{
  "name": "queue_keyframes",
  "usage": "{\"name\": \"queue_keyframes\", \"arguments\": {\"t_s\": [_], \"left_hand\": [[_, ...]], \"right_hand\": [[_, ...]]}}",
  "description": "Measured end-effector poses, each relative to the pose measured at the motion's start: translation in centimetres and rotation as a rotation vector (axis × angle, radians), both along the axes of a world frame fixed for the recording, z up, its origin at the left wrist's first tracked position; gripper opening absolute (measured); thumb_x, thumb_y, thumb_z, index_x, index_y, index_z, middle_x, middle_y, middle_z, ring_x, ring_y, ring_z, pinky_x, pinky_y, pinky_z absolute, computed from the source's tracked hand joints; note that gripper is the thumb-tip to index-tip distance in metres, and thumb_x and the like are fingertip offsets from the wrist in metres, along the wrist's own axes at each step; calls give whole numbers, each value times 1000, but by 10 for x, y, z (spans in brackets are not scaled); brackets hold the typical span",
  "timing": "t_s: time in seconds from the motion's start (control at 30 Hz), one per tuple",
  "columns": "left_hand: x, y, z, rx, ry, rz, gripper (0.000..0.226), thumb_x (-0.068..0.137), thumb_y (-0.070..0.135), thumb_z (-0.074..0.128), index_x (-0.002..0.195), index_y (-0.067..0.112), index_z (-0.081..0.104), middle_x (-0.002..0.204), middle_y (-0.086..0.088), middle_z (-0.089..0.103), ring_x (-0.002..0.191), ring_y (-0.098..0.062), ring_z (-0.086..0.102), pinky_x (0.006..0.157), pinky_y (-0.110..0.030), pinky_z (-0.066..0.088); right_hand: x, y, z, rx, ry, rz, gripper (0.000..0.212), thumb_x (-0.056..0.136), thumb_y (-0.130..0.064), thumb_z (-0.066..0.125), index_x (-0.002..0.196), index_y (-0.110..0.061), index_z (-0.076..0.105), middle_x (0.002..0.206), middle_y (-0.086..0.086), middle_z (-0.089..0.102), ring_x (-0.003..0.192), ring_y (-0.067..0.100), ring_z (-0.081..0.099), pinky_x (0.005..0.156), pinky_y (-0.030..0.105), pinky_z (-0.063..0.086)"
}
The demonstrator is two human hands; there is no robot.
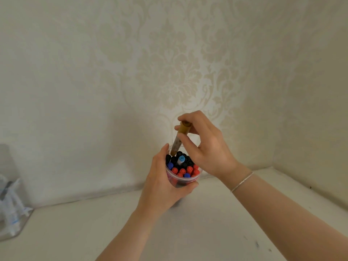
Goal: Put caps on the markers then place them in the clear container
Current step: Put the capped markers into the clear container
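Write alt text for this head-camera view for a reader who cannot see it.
The right hand lowers a brown-capped marker into a clear container already packed with black, red and blue capped markers, while the left hand grips the container on a white table by a patterned wall.

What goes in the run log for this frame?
left hand: holds container | right hand: lowers brown marker into container | capped markers: inside
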State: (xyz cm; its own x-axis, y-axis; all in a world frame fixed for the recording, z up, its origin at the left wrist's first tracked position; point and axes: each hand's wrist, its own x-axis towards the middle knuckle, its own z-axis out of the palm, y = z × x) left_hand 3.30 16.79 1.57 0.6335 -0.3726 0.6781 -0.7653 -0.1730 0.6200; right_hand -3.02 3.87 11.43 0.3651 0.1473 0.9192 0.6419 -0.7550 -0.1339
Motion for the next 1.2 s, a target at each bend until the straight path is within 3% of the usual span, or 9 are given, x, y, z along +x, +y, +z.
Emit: {"name": "queue_keyframes", "arguments": {"t_s": [0.13, 0.27, 0.4, 0.53, 0.67, 0.87, 0.93, 1.07, 1.2], "left_hand": [[-3, 3, 0, -15, -2, -13, 110, 54, 57, 84, 139, 48, 15, 134, 22, 35, 125, 10, 39, 93, -5, 39], [-5, 1, -2, -19, -14, -29, 110, 54, 53, 85, 143, 35, 23, 135, 18, 38, 127, 3, 42, 96, -10, 42], [-5, 1, 0, -22, -19, -20, 111, 54, 52, 86, 144, 28, 26, 135, 16, 40, 127, 2, 43, 95, -10, 42], [-7, 0, 2, -8, -23, -30, 111, 55, 49, 87, 145, 26, 26, 133, 20, 39, 123, 6, 44, 93, -9, 42], [-5, -2, 3, -7, -40, -14, 112, 55, 49, 88, 145, 20, 28, 135, 14, 41, 125, 1, 45, 96, -13, 42], [-6, -9, 7, -18, -71, 29, 111, 56, 58, 82, 145, 18, 29, 134, 13, 42, 122, 10, 43, 94, -6, 38], [-3, -8, 7, -18, -56, 40, 111, 56, 56, 83, 146, 22, 28, 135, 13, 42, 122, 10, 43, 94, -5, 37], [2, -3, 4, -40, -2, 30, 108, 54, 54, 85, 142, 38, 24, 137, 17, 40, 124, 5, 44, 96, -8, 39], [3, -3, 6, -18, 0, 25, 102, 54, 52, 87, 137, 35, 30, 133, 20, 40, 122, 4, 46, 95, -13, 44]], "right_hand": [[3, -5, -3, -115, -45, -41, 23, 92, -11, 55, 113, -2, 55, 99, 3, 56, 86, 21, 67, 62, 37, 57], [4, -1, -13, -123, -62, -233, 25, 86, -22, 59, 109, -12, 58, 94, -6, 64, 73, 18, 67, 55, 37, 55], [7, 3, -16, -72, 40, -323, 29, 81, -25, 65, 100, -26, 43, 87, -13, 65, 75, 14, 66, 60, 28, 51], [12, 2, -24, -153, -24, -451, 18, 78, -23, 69, 83, -16, 54, 71, -8, 64, 61, 19, 55, 64, 25, 43], [16, 2, -30, -106, -23, -413, 15, 85, -26, 56, 77, -13, 56, 67, -5, 62, 59, 16, 54, 74, 25, 39], [23, -2, -32, -5, 130, -349, 17, 87, -26, 55, 79, -12, 59, 91, -3, 60, 73, 18, 59, 74, 32, 47], [24, 1, -26, 161, 311, -290, 19, 90, -27, 57, 79, -12, 58, 97, -4, 58, 82, 16, 60, 74, 32, 50], [28, 0, -7, 384, 653, -93, 15, 85, -24, 63, 75, -15, 57, 84, -2, 69, 91, 13, 65, 87, 36, 52], [18, 3, 8, 37, 600, -286, 19, 85, -36, 61, 91, -18, 55, 94, -4, 57, 90, 11, 55, 79, 28, 49]]}}
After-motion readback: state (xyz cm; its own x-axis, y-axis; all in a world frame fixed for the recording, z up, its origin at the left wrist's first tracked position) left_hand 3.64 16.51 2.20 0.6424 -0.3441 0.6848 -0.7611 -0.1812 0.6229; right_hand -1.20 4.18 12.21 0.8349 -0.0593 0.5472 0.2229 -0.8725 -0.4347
